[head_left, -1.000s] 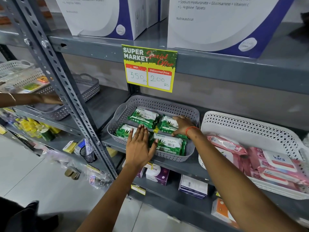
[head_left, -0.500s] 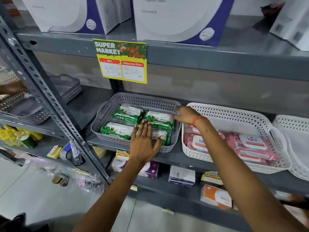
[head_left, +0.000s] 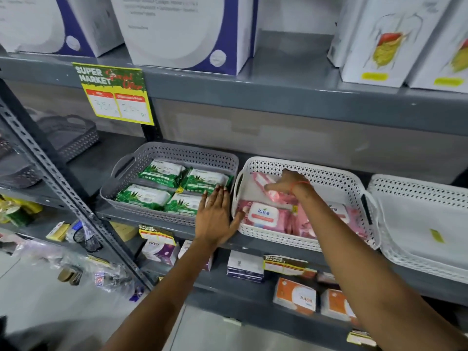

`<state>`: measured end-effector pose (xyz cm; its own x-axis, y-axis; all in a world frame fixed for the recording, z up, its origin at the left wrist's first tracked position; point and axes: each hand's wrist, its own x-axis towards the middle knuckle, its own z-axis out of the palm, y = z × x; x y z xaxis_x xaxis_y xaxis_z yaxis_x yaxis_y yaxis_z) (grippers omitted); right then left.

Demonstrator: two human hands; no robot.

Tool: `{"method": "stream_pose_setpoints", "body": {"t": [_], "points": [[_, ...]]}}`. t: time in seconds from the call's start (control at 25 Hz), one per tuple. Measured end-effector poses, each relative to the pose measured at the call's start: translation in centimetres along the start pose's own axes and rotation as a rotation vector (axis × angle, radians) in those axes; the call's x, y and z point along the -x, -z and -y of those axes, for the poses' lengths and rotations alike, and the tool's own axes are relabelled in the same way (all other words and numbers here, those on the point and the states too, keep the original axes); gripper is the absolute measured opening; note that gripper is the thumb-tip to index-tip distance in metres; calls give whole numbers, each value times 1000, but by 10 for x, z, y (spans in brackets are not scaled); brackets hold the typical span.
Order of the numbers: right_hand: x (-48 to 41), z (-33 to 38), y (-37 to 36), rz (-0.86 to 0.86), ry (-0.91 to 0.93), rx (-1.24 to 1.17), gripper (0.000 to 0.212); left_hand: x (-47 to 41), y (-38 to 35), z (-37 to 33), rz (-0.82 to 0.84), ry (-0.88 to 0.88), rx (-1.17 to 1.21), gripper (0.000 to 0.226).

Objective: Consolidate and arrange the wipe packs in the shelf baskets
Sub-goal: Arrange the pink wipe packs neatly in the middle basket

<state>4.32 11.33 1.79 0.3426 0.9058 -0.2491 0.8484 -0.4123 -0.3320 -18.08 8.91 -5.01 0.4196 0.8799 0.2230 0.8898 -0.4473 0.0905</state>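
Note:
A grey basket (head_left: 187,151) on the middle shelf holds several green wipe packs (head_left: 149,196) lying flat in two rows. Right beside it, a white basket (head_left: 329,176) holds pink wipe packs, one labelled kara (head_left: 263,214) at the front. My left hand (head_left: 216,219) lies flat and open at the gap between the two baskets, its thumb against the white basket's front left corner. My right hand (head_left: 287,182) reaches into the back left of the white basket, fingers curled over a tilted pink wipe pack (head_left: 262,179).
A second white basket (head_left: 417,224), holding only a small sticker, stands at the right. A grey basket (head_left: 73,138) sits on the shelf at the left behind a slanted steel upright (head_left: 50,173). A yellow price sign (head_left: 114,95) hangs from the upper shelf; boxes fill the shelves above and below.
My right hand has left the grey basket's far rim and gone into the white basket onto a pink pack. My left hand slid right off the green packs.

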Motion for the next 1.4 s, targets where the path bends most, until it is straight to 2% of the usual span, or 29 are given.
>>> {"method": "stream_pose_setpoints", "body": {"t": [0.12, 0.2, 0.24, 0.28, 0.36, 0.4, 0.44, 0.52, 0.6, 0.76, 1.04, 1.28, 1.32, 1.4], "points": [[-9, 8, -10, -142, -124, -41, 52, 1, 1, -3, 1, 12, -18, 94], [-16, 12, -12, -43, -130, -146, 38, 3, 2, -3, 6, 23, -12, 92], [-20, 10, -10, 5, -115, -127, 27, 3, 2, -3, -1, 24, -15, 91], [-23, 7, -7, 42, -62, -15, 26, 3, 1, -3, -10, 21, -20, 91], [-28, -4, -6, 135, 101, 245, 75, 1, 1, -3, -19, 11, -23, 88], [-26, -8, -6, 176, 182, 375, 91, 1, 0, -3, -21, 7, -19, 87], [-27, -10, -9, 194, 258, 473, 95, 2, 0, -2, -26, 2, -19, 86], [-32, -13, -14, 152, 396, 584, 89, 3, -1, -3, -43, -9, -30, 85], [-31, -10, -7, 70, 429, 547, 83, 3, 0, -3, -43, -16, -25, 86], [-28, 1, 0, -84, 303, 478, 85, 2, 1, -2, -40, -32, -29, 91], [-19, 6, -23, 18, 166, 462, 85, 4, 1, -1, -55, -44, -12, 88], [-13, 8, -24, 85, 65, 402, 94, 4, 3, -2, -29, -58, -10, 89], [-9, 9, -24, 82, 49, 375, 93, 5, 4, -6, -18, -70, -2, 88], [5, 11, -12, 40, 61, 301, 76, 7, 5, -22, 13, -130, 14, 88]]}}
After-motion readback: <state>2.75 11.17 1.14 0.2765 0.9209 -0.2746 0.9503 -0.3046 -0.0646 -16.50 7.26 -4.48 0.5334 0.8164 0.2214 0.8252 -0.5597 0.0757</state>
